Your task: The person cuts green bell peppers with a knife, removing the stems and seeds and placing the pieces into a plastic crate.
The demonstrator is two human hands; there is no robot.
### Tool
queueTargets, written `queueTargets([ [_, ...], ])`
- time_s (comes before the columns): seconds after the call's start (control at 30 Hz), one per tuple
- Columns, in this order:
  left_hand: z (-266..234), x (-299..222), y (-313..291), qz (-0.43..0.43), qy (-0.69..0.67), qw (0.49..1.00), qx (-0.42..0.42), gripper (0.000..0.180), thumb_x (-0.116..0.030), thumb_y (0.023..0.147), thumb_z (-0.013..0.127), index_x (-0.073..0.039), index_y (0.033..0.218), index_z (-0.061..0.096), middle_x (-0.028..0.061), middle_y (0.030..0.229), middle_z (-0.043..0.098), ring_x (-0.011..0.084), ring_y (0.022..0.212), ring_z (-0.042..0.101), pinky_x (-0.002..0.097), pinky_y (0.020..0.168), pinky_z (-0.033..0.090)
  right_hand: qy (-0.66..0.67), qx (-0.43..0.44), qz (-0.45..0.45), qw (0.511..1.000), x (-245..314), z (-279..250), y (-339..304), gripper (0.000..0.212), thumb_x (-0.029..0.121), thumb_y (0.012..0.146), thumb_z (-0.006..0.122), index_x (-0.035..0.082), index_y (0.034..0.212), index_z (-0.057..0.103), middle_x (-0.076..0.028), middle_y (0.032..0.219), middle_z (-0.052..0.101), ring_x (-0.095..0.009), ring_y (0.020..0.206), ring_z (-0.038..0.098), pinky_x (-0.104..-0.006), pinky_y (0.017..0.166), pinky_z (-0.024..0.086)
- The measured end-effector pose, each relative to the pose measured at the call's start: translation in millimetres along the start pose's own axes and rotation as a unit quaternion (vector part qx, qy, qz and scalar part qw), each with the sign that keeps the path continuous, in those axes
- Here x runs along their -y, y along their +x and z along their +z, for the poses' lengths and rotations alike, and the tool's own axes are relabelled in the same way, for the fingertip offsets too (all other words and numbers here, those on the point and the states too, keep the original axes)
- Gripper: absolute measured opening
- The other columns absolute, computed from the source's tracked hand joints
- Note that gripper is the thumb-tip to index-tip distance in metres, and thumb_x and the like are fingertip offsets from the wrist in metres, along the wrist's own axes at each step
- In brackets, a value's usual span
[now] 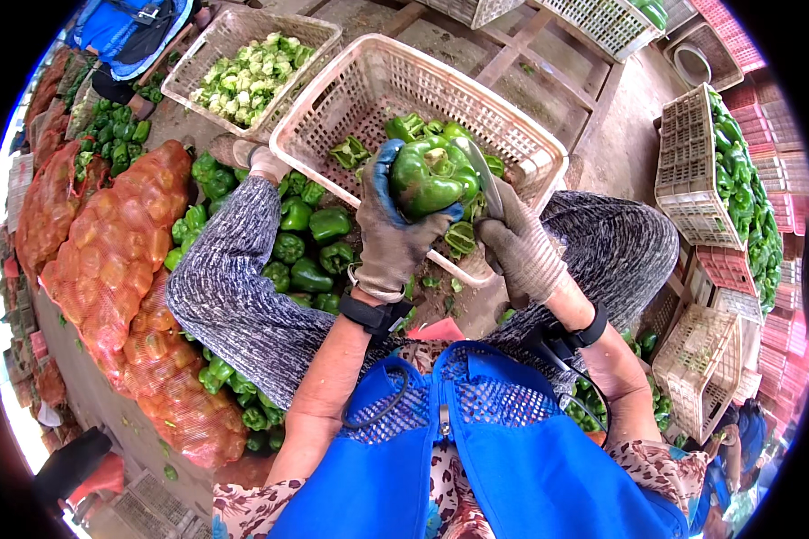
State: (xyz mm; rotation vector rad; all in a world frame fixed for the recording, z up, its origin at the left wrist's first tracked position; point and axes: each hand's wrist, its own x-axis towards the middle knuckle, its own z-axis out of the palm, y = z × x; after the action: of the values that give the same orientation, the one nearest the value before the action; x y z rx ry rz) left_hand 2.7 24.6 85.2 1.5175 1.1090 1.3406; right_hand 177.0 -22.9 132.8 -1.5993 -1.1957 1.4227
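My left hand, in a grey glove with blue fingertips, is closed around a large green bell pepper, its stem end up. My right hand, also gloved, grips a knife whose blade stands against the pepper's right side. The knife's handle is hidden in my fist. Both hands are over the near side of a pale plastic crate. Inside that crate lie cut green pepper pieces. Whole green peppers are heaped between my legs, just below my left hand.
At the upper left stands a smaller crate of pale green pepper cores. Orange mesh sacks full of peppers line the left. Crates heaped with green peppers stand at the right, next to stacked pink crates.
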Motion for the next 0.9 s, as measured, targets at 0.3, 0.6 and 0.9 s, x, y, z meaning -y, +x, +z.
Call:
queueTargets([
  [0.3,6,-1,-8,-0.052,-0.066,0.996,0.017,0.081,-0.017,0.063,0.084,-0.003,0.132,0.044,0.0088,0.121,0.055,0.0196,0.107,0.057,0.0336,0.093,0.049,-0.101,-0.026,-0.114,0.988,-43,13,20,0.057,0.001,0.081,0.052,-0.003,0.135,0.033,-0.03,0.088,0.059,-0.044,0.083,0.06,-0.0453,0.074,0.048],
  [0.6,-7,-57,28,-0.144,-0.391,0.908,0.043,0.067,-0.005,0.071,0.075,-0.006,0.131,0.045,0.0069,0.118,0.058,0.0182,0.108,0.058,0.0322,0.091,0.05,-0.096,0.037,0.089,0.991,-120,27,43,0.038,0.019,0.086,0.06,0.001,0.119,0.051,-0.011,0.068,0.06,-0.024,0.052,0.057,-0.0382,0.047,0.046],
  [0.9,-12,-9,8,-0.209,-0.483,0.84,0.129,0.063,-0.012,0.078,0.072,-0.006,0.134,0.045,0.0047,0.12,0.057,0.0184,0.109,0.057,0.0344,0.094,0.048,0.426,0.109,0.143,0.887,-1,7,9,0.026,0.033,0.089,0.062,0.009,0.096,0.056,0.0,0.067,0.054,-0.006,0.041,0.039,-0.0208,0.038,0.029],
])
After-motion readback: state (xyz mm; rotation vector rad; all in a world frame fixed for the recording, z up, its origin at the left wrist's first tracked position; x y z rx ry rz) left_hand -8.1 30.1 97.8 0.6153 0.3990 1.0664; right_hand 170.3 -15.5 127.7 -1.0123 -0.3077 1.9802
